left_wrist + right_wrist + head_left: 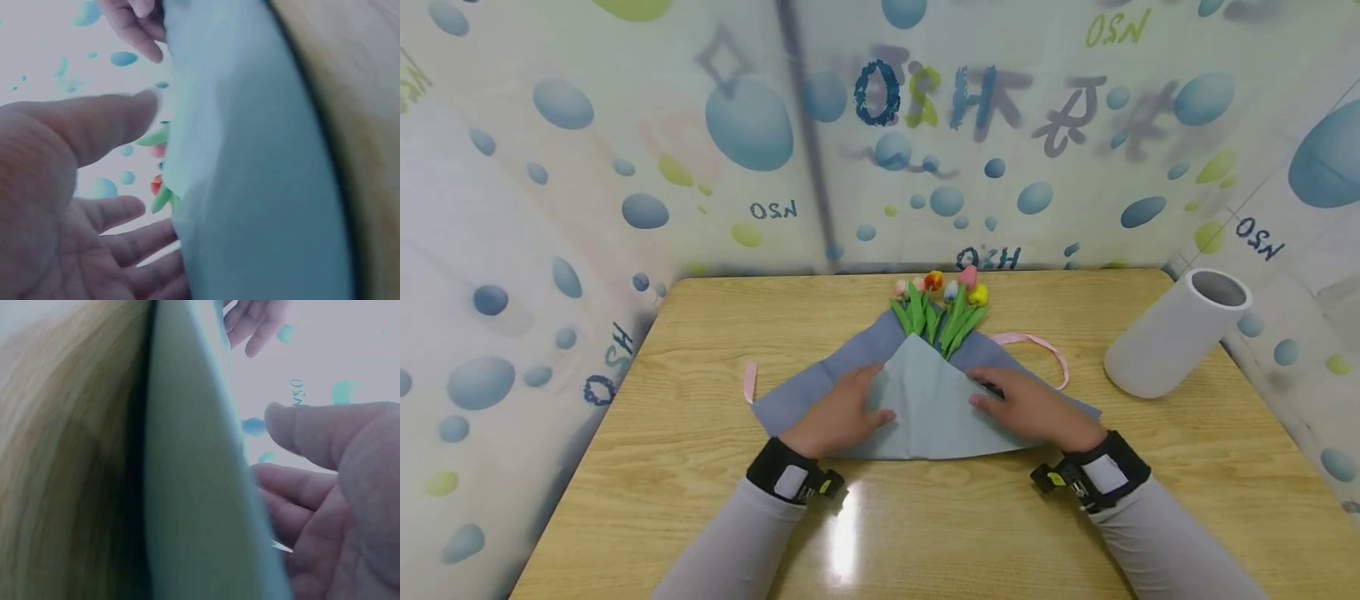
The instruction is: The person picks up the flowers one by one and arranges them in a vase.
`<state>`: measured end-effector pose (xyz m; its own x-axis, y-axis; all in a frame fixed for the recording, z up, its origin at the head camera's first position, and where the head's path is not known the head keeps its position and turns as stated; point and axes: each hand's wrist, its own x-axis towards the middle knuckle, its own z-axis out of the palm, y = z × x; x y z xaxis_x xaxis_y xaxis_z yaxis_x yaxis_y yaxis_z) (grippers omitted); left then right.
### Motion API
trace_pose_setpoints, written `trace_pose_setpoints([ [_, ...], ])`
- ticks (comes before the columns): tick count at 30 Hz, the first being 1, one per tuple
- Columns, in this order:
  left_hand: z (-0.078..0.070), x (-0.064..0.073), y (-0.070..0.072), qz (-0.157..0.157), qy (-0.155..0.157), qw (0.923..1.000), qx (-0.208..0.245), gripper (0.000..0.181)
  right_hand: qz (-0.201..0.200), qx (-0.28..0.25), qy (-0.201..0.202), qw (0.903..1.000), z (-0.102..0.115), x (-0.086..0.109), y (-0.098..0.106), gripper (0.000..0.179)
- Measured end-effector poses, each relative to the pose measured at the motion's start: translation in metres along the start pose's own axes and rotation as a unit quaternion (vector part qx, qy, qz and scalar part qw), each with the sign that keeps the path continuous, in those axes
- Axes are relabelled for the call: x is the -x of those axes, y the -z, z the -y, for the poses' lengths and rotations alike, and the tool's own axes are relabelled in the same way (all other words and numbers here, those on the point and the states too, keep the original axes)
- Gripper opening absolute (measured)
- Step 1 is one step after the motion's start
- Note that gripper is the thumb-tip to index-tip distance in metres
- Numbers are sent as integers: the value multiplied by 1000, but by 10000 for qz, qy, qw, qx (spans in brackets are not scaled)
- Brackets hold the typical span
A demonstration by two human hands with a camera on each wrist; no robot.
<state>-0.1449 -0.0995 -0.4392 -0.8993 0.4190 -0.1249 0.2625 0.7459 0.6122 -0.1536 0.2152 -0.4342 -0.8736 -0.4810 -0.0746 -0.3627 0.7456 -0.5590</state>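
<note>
A small bouquet of tulips (933, 282) in red, pink, yellow and pale blue, with green leaves (957, 327), pokes out above a sheet of wrapping paper. The paper's pale blue-grey side (925, 412) is folded up over the stems and hides them; its darker slate-blue side (808, 385) spreads out beneath. On the fold's left half rests my left hand (842, 408), fingers fairly straight and thumb apart. My right hand (1030, 406) lies on the right half in much the same way, fingertips at the fold's slanting edge. In both wrist views, thumb and fingers stand apart beside the paper (250, 156).
A pink ribbon (1037, 338) curls out from behind the paper on the right, and a short ribbon end (750, 382) shows at left. A white cylindrical vase (1165, 342) stands on the wooden table (700, 333) at right. A patterned curtain (820, 192) hangs behind.
</note>
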Motion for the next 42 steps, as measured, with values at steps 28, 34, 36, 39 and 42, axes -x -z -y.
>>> trace_pose_setpoints([
  [28, 19, 32, 36, 429, -453, 9980, -76, 53, 787, -430, 326, 9954, -2, 5, 21, 50],
  [34, 26, 41, 33, 562, -352, 9954, -686, 62, 692, 393, 781, 9938, -5, 8, 18, 61],
  [36, 28, 44, 33, 629, -316, 9946, -768, 67, 665, 634, 920, 9915, -5, 10, 16, 66],
  [39, 30, 45, 31, 723, -341, 9935, -810, 73, 708, 772, 842, 9909, -5, 12, 14, 76],
  [42, 31, 46, 31, 786, -338, 9927, -856, 78, 855, 620, 478, 9933, -4, 15, 12, 88],
])
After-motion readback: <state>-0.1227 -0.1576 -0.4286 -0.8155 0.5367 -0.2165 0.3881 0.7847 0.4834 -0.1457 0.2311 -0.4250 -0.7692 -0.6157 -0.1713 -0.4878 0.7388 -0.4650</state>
